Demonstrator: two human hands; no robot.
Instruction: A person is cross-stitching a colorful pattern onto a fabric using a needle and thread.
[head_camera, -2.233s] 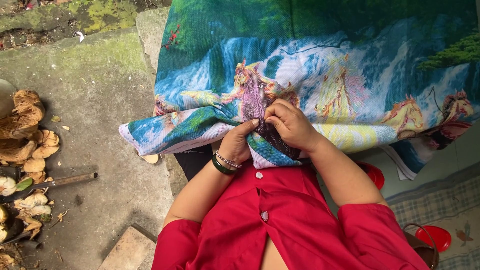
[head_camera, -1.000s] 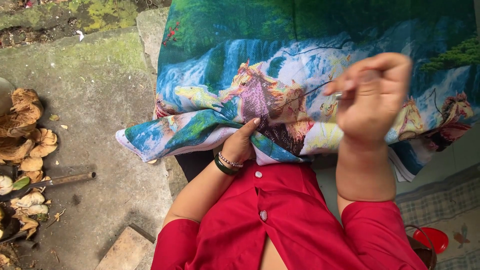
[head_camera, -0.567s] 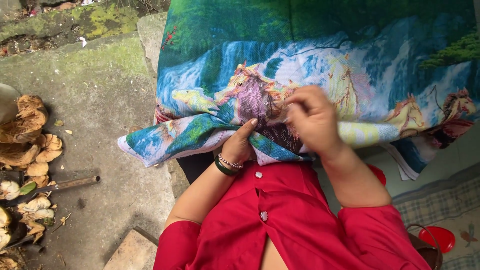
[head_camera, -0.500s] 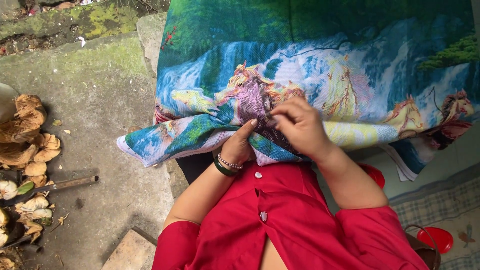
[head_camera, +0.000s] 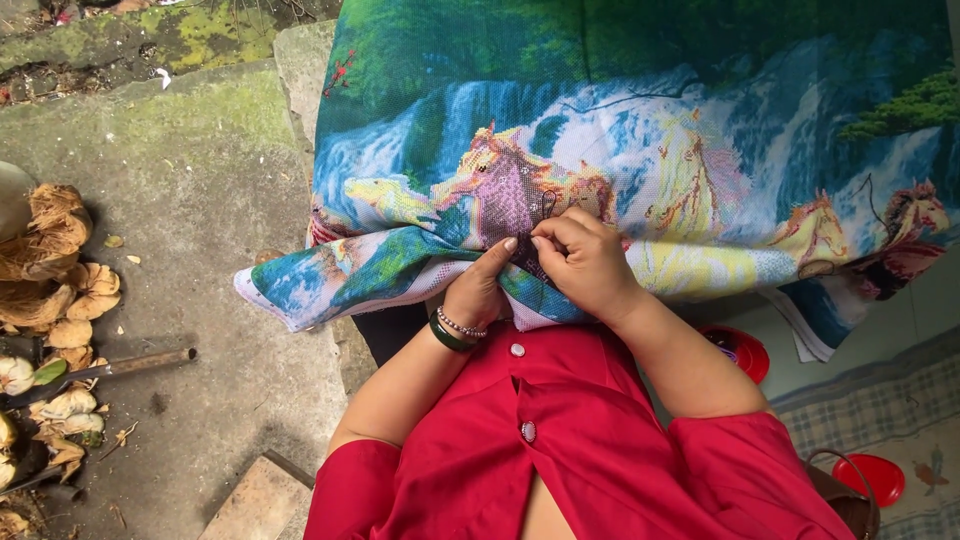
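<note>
The large colourful cross-stitch cloth (head_camera: 640, 150) printed with horses and a waterfall drapes over the lap. Both hands meet at its near edge: left hand (head_camera: 478, 290) pinches the fold, right hand (head_camera: 585, 265) pinches closed just beside it, on the stitching.

Blue-green waterfall cloth (head_camera: 640, 130) with pale horses (one purple), red shirt (head_camera: 580, 440), green bangle (head_camera: 446, 338).

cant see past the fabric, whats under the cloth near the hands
Under the cloth, the left hand holds its folded lower edge, with its fingers tucked out of sight. The right hand rests on top. A dark strip shows below the edge; the lap beneath is covered.
</note>
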